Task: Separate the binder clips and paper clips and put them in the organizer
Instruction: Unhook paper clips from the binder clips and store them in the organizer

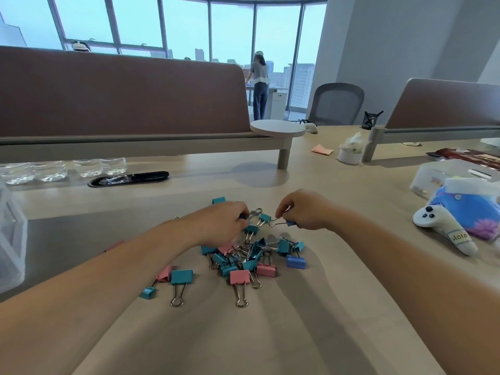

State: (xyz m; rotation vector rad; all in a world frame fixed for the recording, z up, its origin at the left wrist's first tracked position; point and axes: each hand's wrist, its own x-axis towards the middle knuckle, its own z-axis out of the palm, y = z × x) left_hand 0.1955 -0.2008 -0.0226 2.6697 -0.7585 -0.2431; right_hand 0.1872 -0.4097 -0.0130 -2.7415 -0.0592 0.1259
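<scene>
Mid-untangle here, by the look of it. Pinching a small dark blue clip [241, 217] in the left hand [224, 223], grip narrow and closed on it, with the wire loops poking out to the right. Same deal in the right hand [303, 209]: narrow grip clamped on a blue clip [290, 223], with its wire handle stretched left toward a teal clip [264, 218] in between. Probably hooked together by the handles, hence holding one in each hand and teasing them apart at the far edge of the pile instead of just scooping. Got the main heap of binder clips [251, 255] sitting on the tabletop [297, 334] just on the near side of both hands, pink, teal and blue all knotted up, plus a few strays off to the near left. Can't make out any paper clips for sure in that mess. As for the organizer, guessing the clear plastic box [10, 239] at the left edge, well apart from the pile, though can't rule out the clear tub [433, 174] far right beside the plush toy [446, 220]. Nothing visibly sorted into either, so calling it early days on this job.
</scene>
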